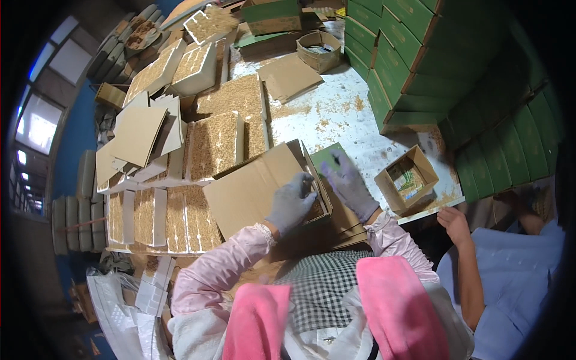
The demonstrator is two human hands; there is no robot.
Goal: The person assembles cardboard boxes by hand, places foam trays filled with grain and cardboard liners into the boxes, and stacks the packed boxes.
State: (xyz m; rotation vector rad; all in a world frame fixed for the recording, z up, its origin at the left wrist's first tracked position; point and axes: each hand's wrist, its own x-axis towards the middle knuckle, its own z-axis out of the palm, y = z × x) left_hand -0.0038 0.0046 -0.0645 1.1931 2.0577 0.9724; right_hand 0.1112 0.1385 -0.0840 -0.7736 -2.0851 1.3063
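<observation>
A cardboard box with a dark outer side lies tilted in front of me, its wide brown flap folded out to the left. Some tan material shows inside it, partly hidden by my left hand. That gloved hand is over the box opening, fingers bent and thumb apart, with nothing visible in it. My right hand, also gloved, hovers just right of the box with its fingers spread and holds nothing. Flat green and brown cardboard lies beneath it and beside the box.
White trays of tan sticks fill the left side, with loose cardboard sheets on top. Green boxes are stacked at right. A small open carton holds packets. Another person's hand is at the table's right edge.
</observation>
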